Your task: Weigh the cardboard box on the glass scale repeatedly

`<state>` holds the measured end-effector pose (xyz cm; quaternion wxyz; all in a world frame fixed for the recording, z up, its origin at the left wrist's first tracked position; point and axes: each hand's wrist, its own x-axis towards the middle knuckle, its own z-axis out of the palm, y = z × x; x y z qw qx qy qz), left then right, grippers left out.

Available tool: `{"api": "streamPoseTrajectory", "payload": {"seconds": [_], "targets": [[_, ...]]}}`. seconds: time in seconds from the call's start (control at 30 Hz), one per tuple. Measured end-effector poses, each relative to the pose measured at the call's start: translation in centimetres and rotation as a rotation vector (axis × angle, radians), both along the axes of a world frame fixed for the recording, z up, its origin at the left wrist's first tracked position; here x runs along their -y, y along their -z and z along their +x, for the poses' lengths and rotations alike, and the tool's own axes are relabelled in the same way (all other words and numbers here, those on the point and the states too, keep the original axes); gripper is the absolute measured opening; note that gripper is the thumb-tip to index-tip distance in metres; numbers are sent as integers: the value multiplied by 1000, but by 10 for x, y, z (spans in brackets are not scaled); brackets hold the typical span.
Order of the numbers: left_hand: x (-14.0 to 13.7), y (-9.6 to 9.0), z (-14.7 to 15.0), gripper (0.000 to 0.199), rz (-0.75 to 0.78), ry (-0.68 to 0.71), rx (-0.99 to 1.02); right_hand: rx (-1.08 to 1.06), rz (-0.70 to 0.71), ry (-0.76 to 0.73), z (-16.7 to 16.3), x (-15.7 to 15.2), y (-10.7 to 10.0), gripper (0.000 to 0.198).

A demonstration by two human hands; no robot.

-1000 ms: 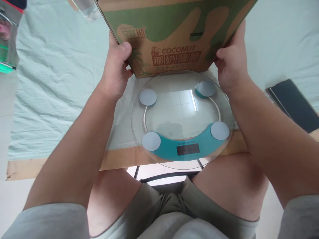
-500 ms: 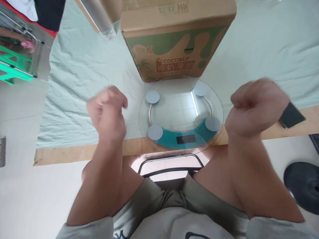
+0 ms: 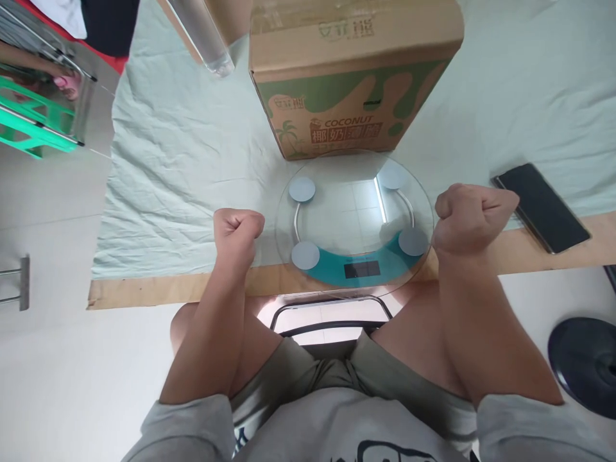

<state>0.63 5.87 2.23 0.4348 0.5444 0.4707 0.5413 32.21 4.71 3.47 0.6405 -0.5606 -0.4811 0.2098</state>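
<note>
My left hand (image 3: 235,232) is closed in a fist at the table's near edge, left of a round glass bathroom scale (image 3: 337,218). On the other side of the scale, my right hand (image 3: 471,217) is also a fist, close to the scale's right rim. Nothing shows in either fist. The scale has a teal band with a dark display and several round grey pads, and its front rim juts past the table edge. Directly behind it stands a cardboard carton (image 3: 346,109) printed with "COCONUT". A black phone (image 3: 543,206) lies just right of my right hand.
A pale green cloth (image 3: 183,173) covers the table, with a bare wooden strip (image 3: 158,292) along the front. A clear plastic roll (image 3: 202,38) lies at the back left. A green stool (image 3: 38,119) and another person's foot (image 3: 67,85) are at far left. A black round base (image 3: 587,366) stands lower right.
Both fists have come down towards the table edge; the left one also moved right. More of the phone shows now. The scale and carton stay put, while the view has shifted slightly.
</note>
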Motion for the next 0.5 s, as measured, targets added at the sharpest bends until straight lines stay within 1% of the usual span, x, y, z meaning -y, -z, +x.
{"api": "streamPoseTrajectory", "payload": {"seconds": [0.07, 0.13, 0.2, 0.23, 0.3, 0.33, 0.37, 0.4, 0.43, 0.47, 0.5], "targets": [[0, -1, 4, 49, -9, -12, -37, -20, 3, -2, 0, -4, 2, 36], [-2, -4, 10, 52, -36, 0, -135, -27, 5, -3, 1, -11, 2, 34], [-9, -7, 16, 53, -61, -17, -239, -29, 15, 4, 2, -23, 1, 34], [-16, -9, 18, 53, -66, -48, -273, -35, 26, 17, 3, -31, 0, 34], [-37, -10, 18, 49, -58, -150, -296, -66, 22, 47, 5, -50, -2, 30], [-51, -9, 16, 44, -53, -213, -287, -97, -8, 59, 5, -60, -4, 23], [-66, -7, 13, 34, -59, -256, -278, -133, -57, 57, 5, -70, -6, 14], [-81, -4, 9, 24, -30, -374, -225, -170, -119, 44, 5, -79, -8, 8], [-96, 0, 4, 28, -59, -365, -152, -201, -182, 14, 3, -87, -11, 18], [-110, 4, 0, 53, -130, -298, -91, -224, -226, -12, 1, -93, -13, 30], [-123, 8, -4, 73, -155, -278, -58, -235, -244, -41, -1, -98, -16, 39]]}}
